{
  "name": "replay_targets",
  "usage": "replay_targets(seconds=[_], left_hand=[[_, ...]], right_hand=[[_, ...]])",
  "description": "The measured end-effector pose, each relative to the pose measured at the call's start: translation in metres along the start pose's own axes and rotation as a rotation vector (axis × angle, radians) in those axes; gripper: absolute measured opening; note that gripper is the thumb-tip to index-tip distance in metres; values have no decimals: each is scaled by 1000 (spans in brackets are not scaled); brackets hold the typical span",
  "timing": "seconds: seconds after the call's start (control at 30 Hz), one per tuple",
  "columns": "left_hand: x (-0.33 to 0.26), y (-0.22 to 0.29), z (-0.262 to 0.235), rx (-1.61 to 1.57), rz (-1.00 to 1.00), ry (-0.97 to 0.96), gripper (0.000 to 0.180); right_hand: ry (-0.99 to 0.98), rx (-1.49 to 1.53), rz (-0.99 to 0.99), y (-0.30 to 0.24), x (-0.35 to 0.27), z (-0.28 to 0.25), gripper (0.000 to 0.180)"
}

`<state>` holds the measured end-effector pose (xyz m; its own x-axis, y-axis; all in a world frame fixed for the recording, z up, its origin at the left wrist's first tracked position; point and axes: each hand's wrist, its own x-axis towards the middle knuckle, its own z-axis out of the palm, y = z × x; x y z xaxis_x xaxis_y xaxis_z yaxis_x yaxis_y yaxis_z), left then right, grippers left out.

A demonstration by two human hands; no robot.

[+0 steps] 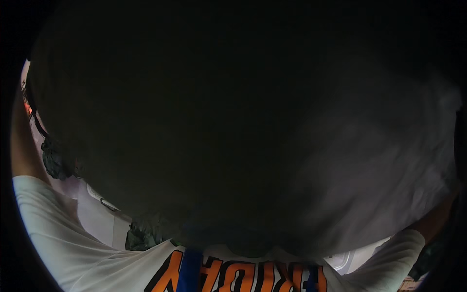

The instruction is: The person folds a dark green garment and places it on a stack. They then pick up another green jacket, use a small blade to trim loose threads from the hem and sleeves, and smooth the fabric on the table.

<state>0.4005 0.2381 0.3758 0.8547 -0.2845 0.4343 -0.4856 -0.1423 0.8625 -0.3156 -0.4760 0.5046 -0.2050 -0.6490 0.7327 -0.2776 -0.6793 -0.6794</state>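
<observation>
A large dark sheet, which looks like cloth or thin plastic (369,165), hangs very close before me and covers most of the head view. Its right part is greyer and shows soft creases; the middle is almost black. My left arm (23,141) is raised along the left rim. On the right, a short piece of my right arm (440,214) reaches up past the sheet's edge. Both hands are out of sight, so what they hold or touch does not show.
Crumpled dark material (56,159) sticks out at the sheet's left edge, with more dark folds (142,234) lower down. Behind it lies a pale panel with a rounded outline (99,214). A similar pale rounded edge (343,261) shows at the lower right.
</observation>
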Motion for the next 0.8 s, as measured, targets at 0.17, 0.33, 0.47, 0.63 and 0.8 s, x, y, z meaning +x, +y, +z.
replay_targets(seconds=[0.17, 0.33, 0.47, 0.63, 0.8], left_hand=[[108, -30, 156, 65, -39, -108, 59], [180, -116, 361, 78, -153, -289, 66], [189, -194, 422, 385, -385, -294, 72], [32, -368, 307, 393, -374, -199, 61], [-176, -286, 287, 478, -467, -199, 51]], right_hand=[[-192, -267, 12, 96, 69, 116, 59], [-694, -547, -216, 206, 158, 245, 60], [-1510, -504, 171, 244, -104, 432, 46], [-1362, -559, -106, 224, -302, 312, 46], [-841, -881, 185, 286, -357, 111, 63]])
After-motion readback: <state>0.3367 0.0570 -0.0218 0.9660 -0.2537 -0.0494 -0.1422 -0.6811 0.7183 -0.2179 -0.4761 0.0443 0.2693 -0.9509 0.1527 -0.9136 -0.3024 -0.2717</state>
